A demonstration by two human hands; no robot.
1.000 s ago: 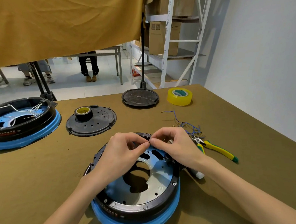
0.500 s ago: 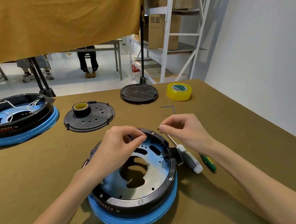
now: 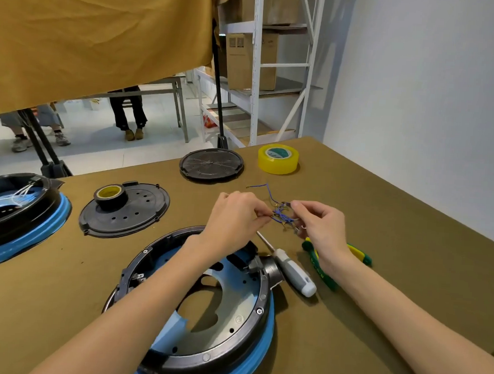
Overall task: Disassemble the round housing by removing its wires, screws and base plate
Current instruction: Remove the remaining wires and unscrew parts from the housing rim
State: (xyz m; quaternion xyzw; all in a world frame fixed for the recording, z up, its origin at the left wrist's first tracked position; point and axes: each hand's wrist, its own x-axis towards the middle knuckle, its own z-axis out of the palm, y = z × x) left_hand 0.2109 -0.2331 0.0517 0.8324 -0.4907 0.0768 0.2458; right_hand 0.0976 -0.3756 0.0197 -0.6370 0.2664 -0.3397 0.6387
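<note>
The round housing [image 3: 203,314] sits low in the middle of the frame on the brown table [image 3: 393,282], black with a blue rim. Just above it I hold a small bunch of blue wires [image 3: 281,215] in the air — my left hand [image 3: 235,218] pinches one side and my right hand [image 3: 321,223] pinches the other. A screwdriver [image 3: 291,269] lies beside the housing on the right, and green and yellow pliers [image 3: 337,258] lie under my right wrist. Higher up is a yellow tape roll [image 3: 278,159] and a black round lid [image 3: 211,165]. At the left — a black plate [image 3: 140,212] with a tape roll on it.
</note>
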